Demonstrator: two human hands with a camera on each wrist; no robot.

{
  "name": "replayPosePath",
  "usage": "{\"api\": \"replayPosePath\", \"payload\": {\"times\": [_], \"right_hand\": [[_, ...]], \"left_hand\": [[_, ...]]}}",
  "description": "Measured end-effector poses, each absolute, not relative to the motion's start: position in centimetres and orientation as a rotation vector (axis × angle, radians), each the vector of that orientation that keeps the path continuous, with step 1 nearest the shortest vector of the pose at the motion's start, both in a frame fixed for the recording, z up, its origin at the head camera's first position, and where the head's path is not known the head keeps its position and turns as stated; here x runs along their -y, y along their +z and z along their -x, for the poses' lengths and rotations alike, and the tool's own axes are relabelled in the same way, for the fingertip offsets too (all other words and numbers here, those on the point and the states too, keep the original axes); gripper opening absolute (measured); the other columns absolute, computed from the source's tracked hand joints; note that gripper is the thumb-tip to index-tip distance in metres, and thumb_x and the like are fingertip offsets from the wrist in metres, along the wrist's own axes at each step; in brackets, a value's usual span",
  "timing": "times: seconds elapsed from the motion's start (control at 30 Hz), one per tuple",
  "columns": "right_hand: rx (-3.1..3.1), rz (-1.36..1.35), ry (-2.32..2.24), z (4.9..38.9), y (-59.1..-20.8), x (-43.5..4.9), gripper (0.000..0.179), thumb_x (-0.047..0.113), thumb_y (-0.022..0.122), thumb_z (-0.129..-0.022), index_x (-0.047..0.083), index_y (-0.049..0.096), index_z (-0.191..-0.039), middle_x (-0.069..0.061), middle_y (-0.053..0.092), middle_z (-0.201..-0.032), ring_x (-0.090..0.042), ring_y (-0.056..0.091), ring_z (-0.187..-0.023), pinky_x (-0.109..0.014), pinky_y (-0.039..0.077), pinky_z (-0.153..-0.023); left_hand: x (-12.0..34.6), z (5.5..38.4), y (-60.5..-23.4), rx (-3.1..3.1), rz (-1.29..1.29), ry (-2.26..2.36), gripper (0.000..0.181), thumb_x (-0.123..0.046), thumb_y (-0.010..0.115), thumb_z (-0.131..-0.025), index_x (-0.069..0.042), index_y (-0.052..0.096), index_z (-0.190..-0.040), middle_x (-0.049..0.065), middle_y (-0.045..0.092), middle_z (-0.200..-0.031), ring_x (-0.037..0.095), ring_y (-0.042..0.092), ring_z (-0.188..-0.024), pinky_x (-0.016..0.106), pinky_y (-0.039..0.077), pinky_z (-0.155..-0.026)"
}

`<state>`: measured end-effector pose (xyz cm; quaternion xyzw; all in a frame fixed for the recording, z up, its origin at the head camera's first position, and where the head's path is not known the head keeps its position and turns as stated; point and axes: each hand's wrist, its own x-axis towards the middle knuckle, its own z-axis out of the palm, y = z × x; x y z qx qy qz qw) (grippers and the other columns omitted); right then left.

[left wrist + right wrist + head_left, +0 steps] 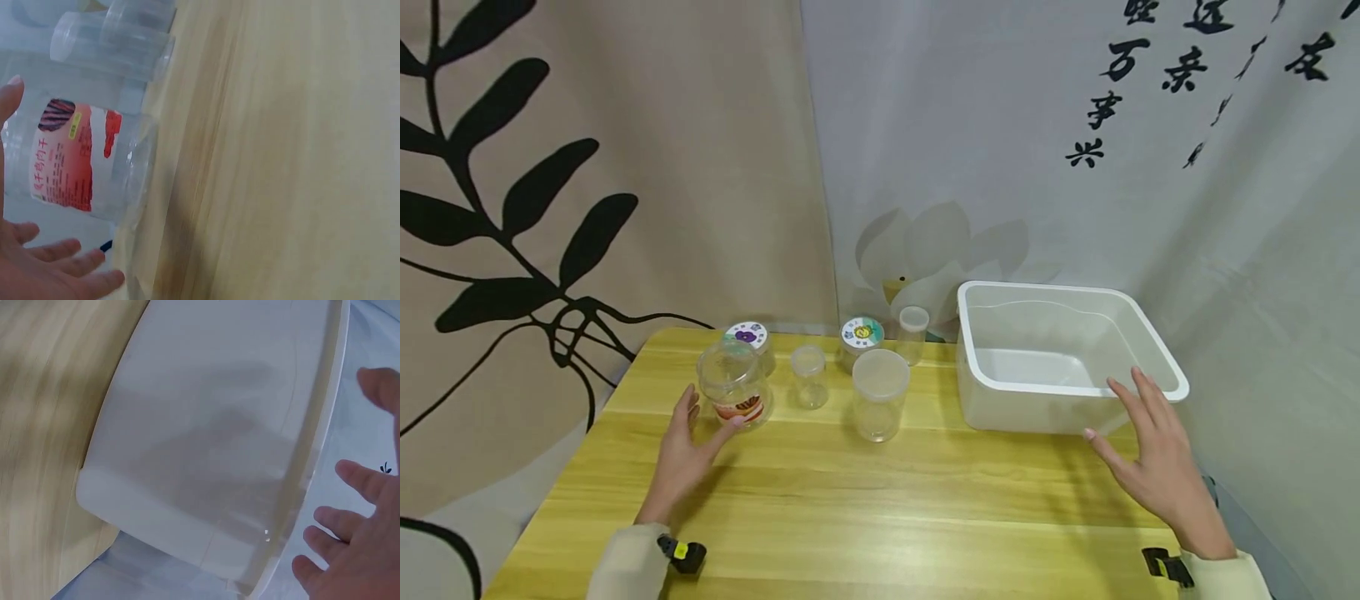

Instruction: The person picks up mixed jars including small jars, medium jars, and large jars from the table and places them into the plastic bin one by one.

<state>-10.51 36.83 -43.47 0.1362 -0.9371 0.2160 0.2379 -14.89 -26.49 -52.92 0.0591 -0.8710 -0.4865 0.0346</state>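
My left hand (683,468) reaches along the front of a wide clear plastic jar (730,372) at the table's left, thumb and fingers spread to either side of it. In the left wrist view the jar's red-and-white label (69,156) faces me, and the straight fingers (81,265) stay apart from its wall. Over at the right, my right hand (1167,471) hovers by the front right corner of a white plastic bin (1037,410), fingers spread and holding nothing. The right wrist view has that hand (369,531) beside the bin's rim (319,444).
Between jar and bin stand a small clear jar (809,382), a taller clear container (878,408) and a slim one (913,337). Behind them are two jars with printed lids, one purple-patterned (747,334), one green and yellow (861,332). Printed curtains (715,167) hang behind the table (850,508).
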Motion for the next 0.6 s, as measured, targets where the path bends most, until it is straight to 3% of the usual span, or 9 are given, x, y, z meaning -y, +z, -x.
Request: {"api": "replayPosePath", "payload": {"times": [0.23, 0.37, 0.6], "right_hand": [[2.491, -0.395, 0.621, 12.0, -43.4, -37.9, 0.068, 0.013, 0.081, -0.084, 0.001, 0.053, -0.145, -0.031, 0.045, -0.152, -0.056, 0.039, -0.136, -0.074, 0.029, -0.111], [2.431, -0.381, 0.594, 12.7, -43.3, -38.8, 0.058, 0.004, 0.082, -0.080, -0.002, 0.061, -0.135, -0.029, 0.057, -0.136, -0.051, 0.048, -0.122, -0.065, 0.037, -0.098], [2.398, -0.333, 0.458, 13.1, -43.2, -40.1, 0.041, -0.006, 0.085, -0.072, -0.001, 0.073, -0.111, -0.022, 0.068, -0.110, -0.042, 0.054, -0.100, -0.050, 0.040, -0.086]], "left_hand": [[27.1, 16.4, -53.0, 2.617, -0.152, -1.591, 0.111, -0.043, 0.076, -0.093, -0.022, -0.005, -0.166, 0.025, 0.019, -0.168, 0.051, 0.028, -0.150, 0.067, 0.027, -0.120], [27.2, 17.3, -53.1, 2.598, -0.182, -1.630, 0.112, -0.044, 0.078, -0.091, -0.025, -0.002, -0.166, 0.025, 0.024, -0.167, 0.049, 0.034, -0.148, 0.066, 0.032, -0.118], [26.9, 18.1, -53.3, 2.539, -0.215, -1.723, 0.111, -0.041, 0.082, -0.088, -0.023, 0.005, -0.166, 0.022, 0.030, -0.164, 0.046, 0.038, -0.147, 0.062, 0.039, -0.116]]}}
